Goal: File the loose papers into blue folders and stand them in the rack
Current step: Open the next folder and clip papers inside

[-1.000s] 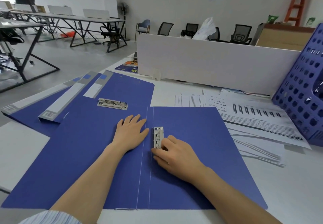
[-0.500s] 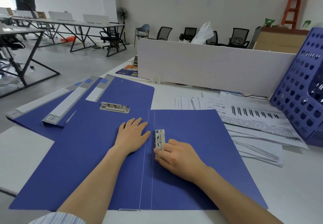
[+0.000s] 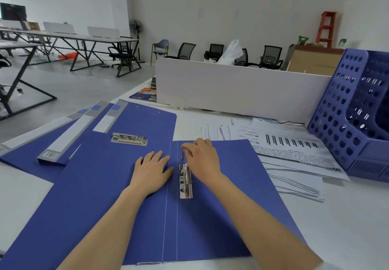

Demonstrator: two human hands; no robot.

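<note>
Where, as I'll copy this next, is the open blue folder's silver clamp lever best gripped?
Pinch the silver metal clamp lever at its raised free tip, from the right, as the right hand does: it stands up off its base, and the left hand blocks the left.

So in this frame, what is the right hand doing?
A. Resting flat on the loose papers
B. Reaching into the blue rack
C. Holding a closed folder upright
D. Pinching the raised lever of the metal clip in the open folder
D: the right hand pinches the lever, which stands up from the metal clip in the open folder, while the left hand lies flat on the left cover.
</note>
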